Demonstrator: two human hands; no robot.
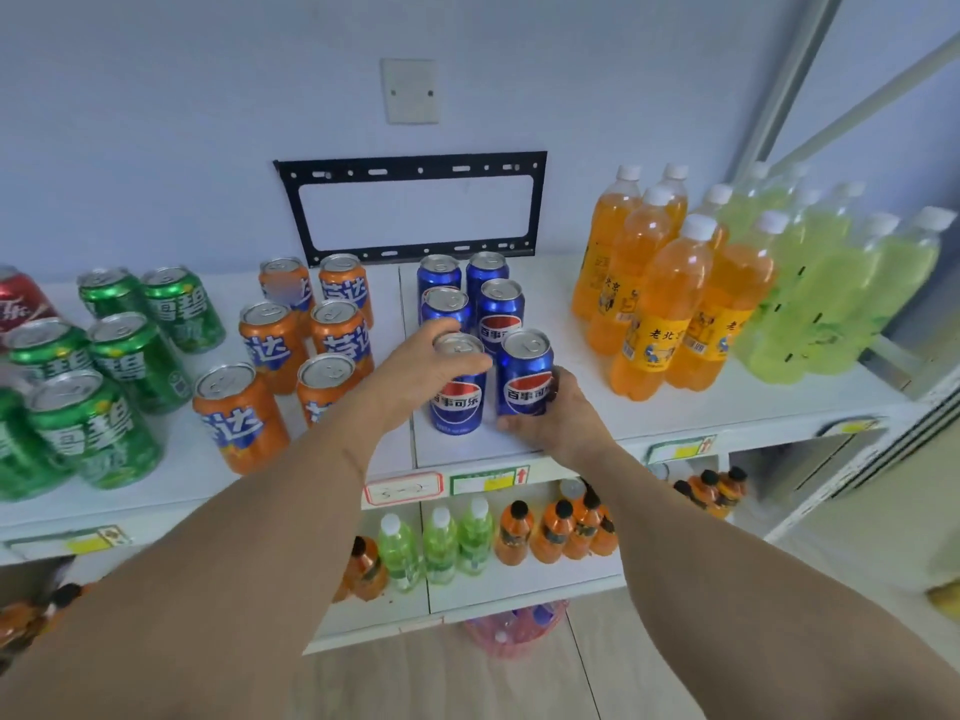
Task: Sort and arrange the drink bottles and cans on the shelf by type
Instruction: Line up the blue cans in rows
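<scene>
Several blue Pepsi cans stand in two rows at the middle of the white top shelf (pixel 571 423). My left hand (pixel 431 363) grips the front-left blue can (pixel 457 402) round its top. My right hand (pixel 556 418) holds the front-right blue can (pixel 524 376) low on its side, fingers curled round its base. Orange Fanta cans (pixel 270 340) stand to the left of the blue ones, and green Sprite cans (pixel 119 356) further left. At the far left edge sits a red cola can (pixel 21 304). Orange bottles (pixel 660 298) and green bottles (pixel 831 283) stand at the right.
A black wall bracket (pixel 410 205) hangs behind the cans. The lower shelf (pixel 519 584) holds small green and orange bottles. A pink basket (pixel 514 626) sits on the floor below. Price tags line the shelf's front edge.
</scene>
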